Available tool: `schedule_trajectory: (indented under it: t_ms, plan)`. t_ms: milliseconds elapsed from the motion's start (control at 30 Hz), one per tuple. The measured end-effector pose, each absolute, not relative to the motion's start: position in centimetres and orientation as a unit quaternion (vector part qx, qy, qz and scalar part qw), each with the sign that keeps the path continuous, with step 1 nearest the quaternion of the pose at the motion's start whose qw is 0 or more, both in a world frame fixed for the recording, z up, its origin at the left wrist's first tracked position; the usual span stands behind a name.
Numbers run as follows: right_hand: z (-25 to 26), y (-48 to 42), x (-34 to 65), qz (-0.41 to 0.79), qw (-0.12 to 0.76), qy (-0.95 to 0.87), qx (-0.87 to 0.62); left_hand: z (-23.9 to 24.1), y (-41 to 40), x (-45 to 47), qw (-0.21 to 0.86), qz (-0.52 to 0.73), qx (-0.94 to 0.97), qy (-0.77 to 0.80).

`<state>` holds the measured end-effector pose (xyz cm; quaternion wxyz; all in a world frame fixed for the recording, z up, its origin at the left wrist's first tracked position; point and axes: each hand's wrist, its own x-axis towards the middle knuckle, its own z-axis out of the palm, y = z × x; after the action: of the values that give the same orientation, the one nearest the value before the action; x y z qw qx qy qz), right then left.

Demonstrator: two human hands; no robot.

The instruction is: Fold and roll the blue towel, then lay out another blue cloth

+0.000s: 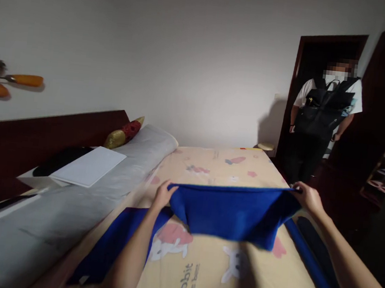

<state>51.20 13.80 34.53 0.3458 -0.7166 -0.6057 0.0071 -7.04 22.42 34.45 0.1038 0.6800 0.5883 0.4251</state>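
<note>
Bed sheet [220,275]: cream fabric printed with rabbits, carrots and the partly visible word "rabbit"; it covers the bed nearest the camera and runs away toward the far wall.
Blue blanket [233,212]: a fleece-like blue cloth, raised above the sheet in the middle of the view. Its upper edge is stretched taut between the two hands; the lower fold hangs free. Further blue cloth lies flat on the sheet beside the left forearm and along the bed's right edge.
Left hand [163,195]: grip clamped on the left corner of the blanket's upper edge, fingers pinched over the cloth, forearm reaching in from below.
Right hand [308,197]: grip clamped on the right corner of the same edge, fingers curled round the cloth, arm reaching in from the lower right.
Grey bolster [79,201]: long grey roll lying along the left side of the bed, against the dark headboard [23,144].
White board [89,166]: flat white sheet resting on the bolster and ledge.
Cushion [125,133]: red and gold, propped at the far end of the bolster.
Stool [265,146]: small round top at the bed's far corner.
Person [322,116]: stands in the dark doorway beyond the bed, white top, black bag worn on the chest.
</note>
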Motion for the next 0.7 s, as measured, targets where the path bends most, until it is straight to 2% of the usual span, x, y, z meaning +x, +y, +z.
schedule_trajectory:
  t_ms: [133, 233, 333, 567, 700]
  plan:
    - [38.5, 13.2, 51.9, -0.017, 0.384, -0.618, -0.685, 40.0, 22.0, -8.2, 0.051, 0.460, 0.687, 0.560]
    - [36.7, 12.2, 52.2, 0.014, 0.383, -0.645, -0.661, 39.2, 19.8, -9.2, 0.047, 0.431, 0.704, 0.562]
    - [31.7, 11.4, 52.3, 0.054, 0.358, -0.660, -0.658, 34.7, 17.1, -9.9, 0.069, 0.368, 0.718, 0.587]
    - [16.2, 6.8, 51.5, 0.138, 0.240, -0.671, -0.687, 19.3, 9.3, -8.8, 0.145, 0.139, 0.727, 0.657]
    - [10.2, 2.8, 51.3, 0.171, 0.169, -0.673, -0.700, 12.6, 5.0, -8.2, 0.187, 0.043, 0.738, 0.647]
